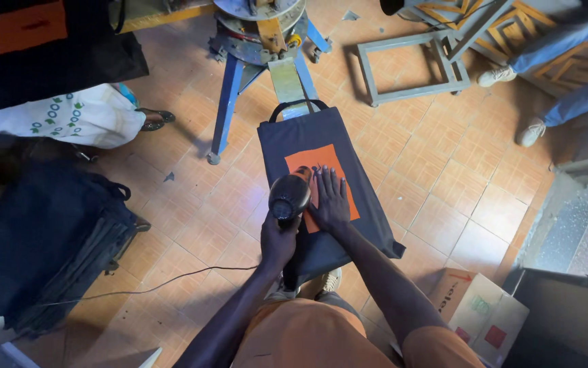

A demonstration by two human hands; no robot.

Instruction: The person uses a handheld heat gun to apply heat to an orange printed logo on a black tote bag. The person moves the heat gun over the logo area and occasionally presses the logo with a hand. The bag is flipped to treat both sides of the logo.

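**Drying a print: dryer in one hand, bag pinned flat by the other**

Holding a black hair dryer by its handle, the left hand has its fingers clenched around the grip, nozzle aimed just ahead of the knuckles at an orange patch on a dark tote bag. The right hand lies open, fingers released and spread flat on the patch, closing on nothing. The bag is stretched over a narrow board, its loop handles well beyond the fingertips near a blue metal stand, its lower hem hanging toward the person's knees.

The bag looks to be soft, light cloth that would crease and slide under a loose touch, so a flat palm seems the surest hold; its handles or side seams look like the places to lift it, away from the possibly fresh print. The dryer appears rigid and fairly light, best taken by its handle. Its cord trails across the tiled floor behind the left wrist, toward a heap of dark bags.
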